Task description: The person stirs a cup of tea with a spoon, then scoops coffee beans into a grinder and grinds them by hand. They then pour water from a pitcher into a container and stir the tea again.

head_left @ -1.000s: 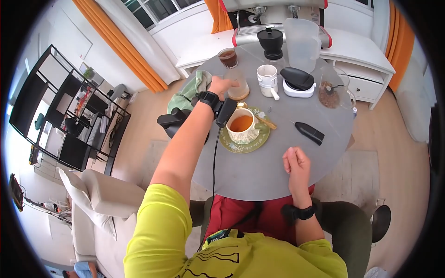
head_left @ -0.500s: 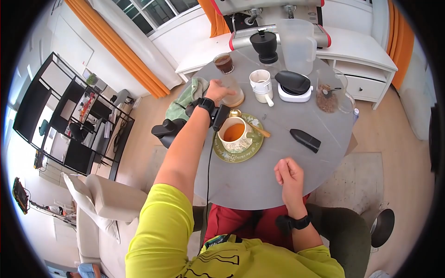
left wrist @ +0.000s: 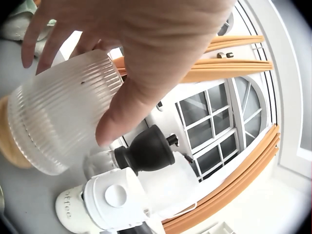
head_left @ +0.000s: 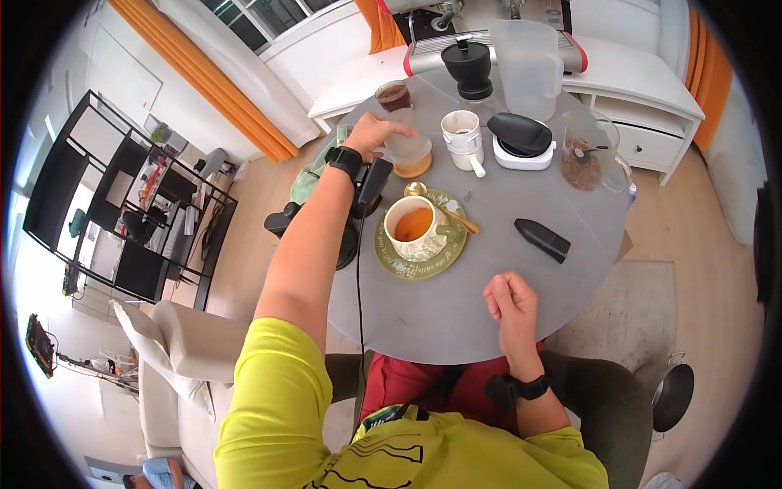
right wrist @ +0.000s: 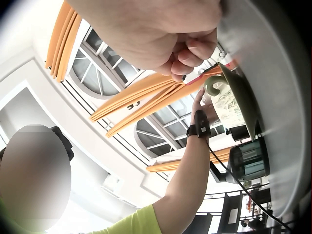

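My left hand (head_left: 371, 134) reaches across to a clear ribbed glass (left wrist: 66, 109) and holds it. The thumb lies along one side; the other fingers extend behind it. Beneath the glass shows a tan round base (left wrist: 12, 144). My right hand (head_left: 513, 306) is idle over the near part of the table, its fingers loosely curled and holding nothing. Between the hands, a patterned cup (head_left: 411, 236) of amber drink stands on a green saucer (head_left: 432, 267), with a golden spoon (head_left: 460, 220) beside it. A black handheld device (head_left: 542, 240) lies beyond the right hand.
Around the round grey table (head_left: 391, 326) stand a glass of dark drink (head_left: 393, 96), a white coffee cup (head_left: 463, 138), a black grinder (head_left: 468, 69), a tall pitcher (head_left: 525, 73), a white scale (head_left: 521, 155) and a glass jug (head_left: 580, 159). A cable (head_left: 360, 285) runs from the left wrist.
The left hand has risen slightly with the ribbed glass, and more of the tan base shows below it. The right hand stays near the table's front edge.
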The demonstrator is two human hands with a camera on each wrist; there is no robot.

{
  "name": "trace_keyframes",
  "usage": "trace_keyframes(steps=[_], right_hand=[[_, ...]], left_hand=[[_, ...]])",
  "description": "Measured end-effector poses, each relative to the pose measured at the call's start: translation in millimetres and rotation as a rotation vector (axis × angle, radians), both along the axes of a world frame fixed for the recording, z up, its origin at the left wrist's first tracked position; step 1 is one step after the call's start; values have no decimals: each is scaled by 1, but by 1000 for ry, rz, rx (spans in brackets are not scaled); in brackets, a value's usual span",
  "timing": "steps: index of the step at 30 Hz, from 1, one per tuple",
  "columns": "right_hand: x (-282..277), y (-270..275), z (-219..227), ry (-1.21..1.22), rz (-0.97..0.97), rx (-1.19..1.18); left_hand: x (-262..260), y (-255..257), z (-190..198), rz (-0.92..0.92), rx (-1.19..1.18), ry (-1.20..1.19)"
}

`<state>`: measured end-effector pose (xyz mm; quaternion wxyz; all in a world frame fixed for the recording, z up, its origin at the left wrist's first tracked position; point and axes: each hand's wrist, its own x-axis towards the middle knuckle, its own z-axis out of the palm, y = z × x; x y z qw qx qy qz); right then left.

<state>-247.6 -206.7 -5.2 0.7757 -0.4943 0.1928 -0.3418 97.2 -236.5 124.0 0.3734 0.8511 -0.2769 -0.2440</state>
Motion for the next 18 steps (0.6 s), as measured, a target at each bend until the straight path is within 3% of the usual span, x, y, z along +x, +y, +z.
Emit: trace_keyframes(steps=[1,3,9,16,18], right_hand=[[0,0,0,-1,-3,-3],[0,0,0,3,2,-1],[1,0,1,-7,5,5],[0,1,1,1,4,12],[0,0,1,4,7,9]], left_hand=[[0,0,-1,1,4,1],[1,-2,-3,13,6,-349],[12,1,-1,51,-10,-184],[13,4,-6,36,29,-270],[5,8,2,4,-28,33]])
